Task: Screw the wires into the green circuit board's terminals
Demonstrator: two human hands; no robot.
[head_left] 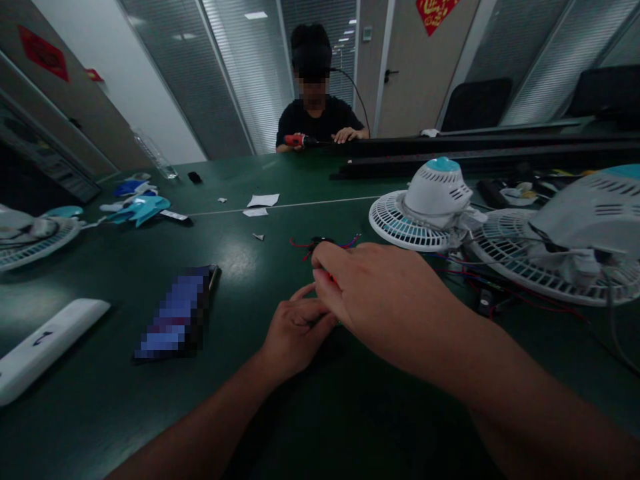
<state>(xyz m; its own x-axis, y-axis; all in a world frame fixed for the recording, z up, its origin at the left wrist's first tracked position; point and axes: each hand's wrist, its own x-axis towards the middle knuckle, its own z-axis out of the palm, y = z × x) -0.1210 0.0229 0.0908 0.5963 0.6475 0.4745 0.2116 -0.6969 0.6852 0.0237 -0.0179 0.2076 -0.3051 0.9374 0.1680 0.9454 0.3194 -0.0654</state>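
My right hand (383,287) is closed over a small thing, of which only a bit of red shows between the thumb and fingers; its kind is hidden. Just below and left of it, my left hand (295,333) is closed, fingertips drawn together under the right hand. Whatever it pinches is covered, apart from a tiny green glint by the fingertips. Right behind my hands, a black part with red and purple wires (350,243) lies on the green table (280,433). Both hands are low over the tabletop.
A phone (175,313) and a long white case (53,347) lie to the left. White fan parts (435,207) and loose wires sit at right. Paper scraps (263,200) and a plastic bottle (155,155) are farther back. A person (320,120) sits opposite with a red power tool (295,140).
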